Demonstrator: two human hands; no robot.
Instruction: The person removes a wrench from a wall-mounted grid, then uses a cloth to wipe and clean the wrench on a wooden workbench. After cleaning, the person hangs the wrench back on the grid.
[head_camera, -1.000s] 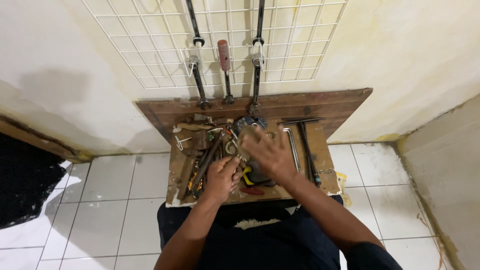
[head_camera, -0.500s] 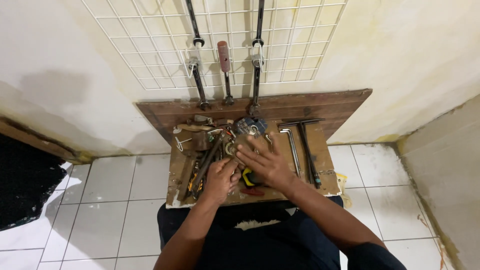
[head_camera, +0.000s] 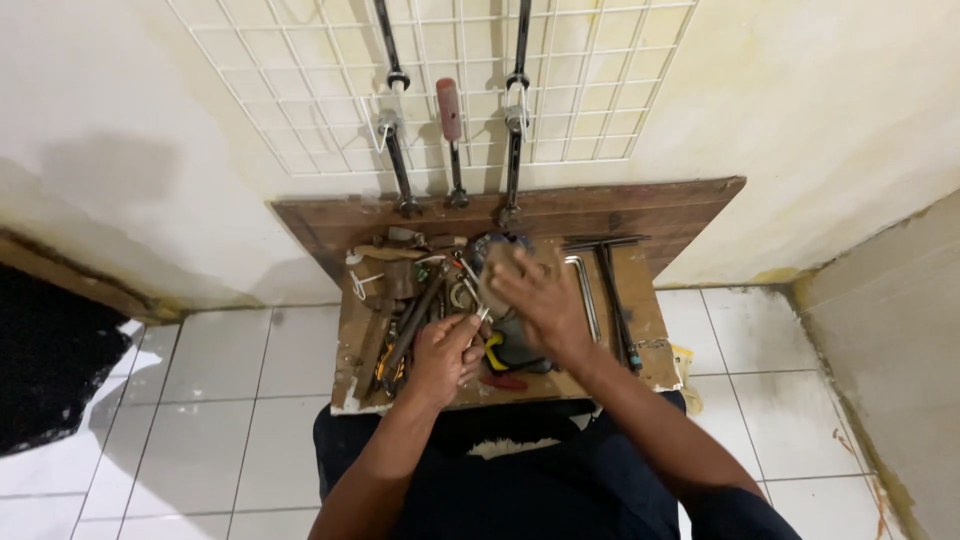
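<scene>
Tools are heaped on a wooden board (head_camera: 640, 300) on the floor, within easy reach. The left hand (head_camera: 445, 355) is closed on a small metal tool (head_camera: 474, 308), possibly pliers. The right hand (head_camera: 535, 300) is spread open above the pile, nothing gripped.

Head view, steeply down, near board (head_camera: 640, 215)
</scene>
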